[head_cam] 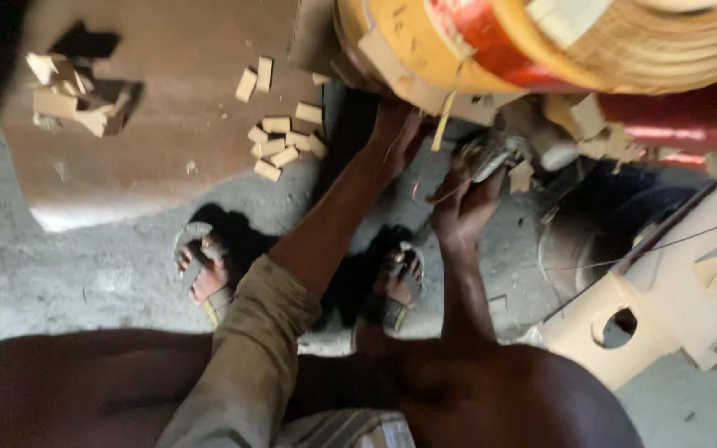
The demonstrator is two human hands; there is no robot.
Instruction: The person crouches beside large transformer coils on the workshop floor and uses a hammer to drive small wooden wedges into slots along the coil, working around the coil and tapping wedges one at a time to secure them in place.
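Left hand [393,133] reached up under big wound coil [624,41], touching its lower edge; grip unclear. Right hand [462,203] lay beside, lower, closed on thin wire [425,187]. Wooden blocks [284,141] lay leftward.

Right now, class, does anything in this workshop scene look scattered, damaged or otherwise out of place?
Yes. Small pale wooden blocks lie strewn loosely across the brown board, with another jumbled heap at its far left. Beside the left hand, torn cardboard edges hang ragged from the large wound coil.
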